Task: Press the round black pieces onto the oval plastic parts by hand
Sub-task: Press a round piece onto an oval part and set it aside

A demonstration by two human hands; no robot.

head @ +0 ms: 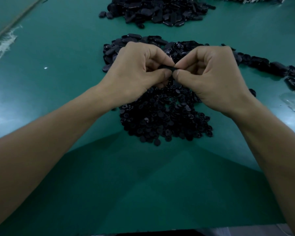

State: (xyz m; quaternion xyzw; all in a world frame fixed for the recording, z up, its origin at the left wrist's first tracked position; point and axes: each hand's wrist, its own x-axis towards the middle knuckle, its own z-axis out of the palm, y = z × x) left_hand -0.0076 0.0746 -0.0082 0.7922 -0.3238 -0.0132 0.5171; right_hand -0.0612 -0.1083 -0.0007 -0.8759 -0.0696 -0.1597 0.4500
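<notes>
1. Now, left hand [136, 72] and right hand [209, 74] meet mid-frame, both pinching one small black part [167, 66] between thumb and fingers; round or oval, cannot tell.
2. Round pieces [163, 120] heaped at 6 o'clock of the hands, on green surface [58, 82].
3. Oval parts [134, 38] piled at 12 o'clock, partly behind the hands, trailing toward 3 o'clock.
4. Bigger pile [157, 12] farther off at 12.

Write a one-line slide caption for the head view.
Hand assembly: left hand and right hand pinch a small black part above a pile of round pieces; oval parts heaped behind.
</notes>
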